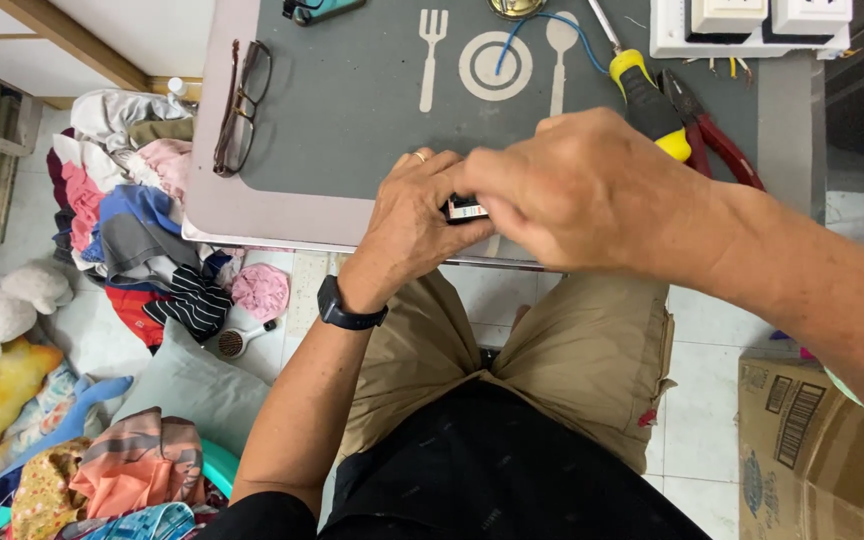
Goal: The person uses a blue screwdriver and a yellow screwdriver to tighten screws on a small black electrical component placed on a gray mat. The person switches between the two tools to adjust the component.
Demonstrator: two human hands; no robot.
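both hands at near table edge (252, 225). left hand (407, 225) and right hand (577, 190) clenched together around small black part (465, 209), mostly hidden. screwdriver (642, 95) and pliers (712, 135) lie unused far right. work looks mid-way; glasses (242, 105) far left.

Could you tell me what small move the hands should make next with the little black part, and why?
Probably turn the small black part into view. Left hand and right hand both pinch it at the table edge, and the fingers hide most of it.
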